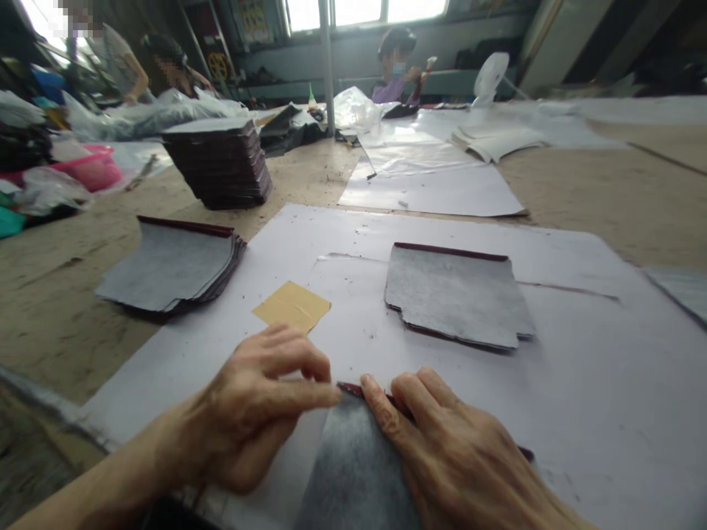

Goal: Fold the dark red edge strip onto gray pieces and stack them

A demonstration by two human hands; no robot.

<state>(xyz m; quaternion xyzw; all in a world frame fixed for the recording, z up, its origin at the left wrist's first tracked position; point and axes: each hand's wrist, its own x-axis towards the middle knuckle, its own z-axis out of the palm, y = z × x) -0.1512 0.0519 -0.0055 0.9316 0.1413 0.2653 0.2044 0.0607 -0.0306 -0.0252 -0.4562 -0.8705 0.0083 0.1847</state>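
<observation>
From where I stand, the right hand (458, 442) bears down on a grey panel (359, 464), fingers over its dark red edge (351, 389); I can't tell whether the thumb grips underneath. The left hand (248, 405) has its thumb and forefinger drawn in at the panel's far corner, and whether they've pinched it or merely brush beside it, I can't make out. The panel lies on a white sheet (585, 368), close in front of the person. I'd judge that this narrow edge is being turned and pressed flat; what it calls for next is the right fingers holding the strip steady while the left squares the corner, with even pressure so it doesn't skew. Just beyond the left hand sits a yellow square (292, 303); past the right, similar panels (458, 294) lie with their red edge away from the person. A fanned stack (171, 265) rests over to the left, and behind it a taller pile (224, 162) stands on the worktable (309, 173).
</observation>
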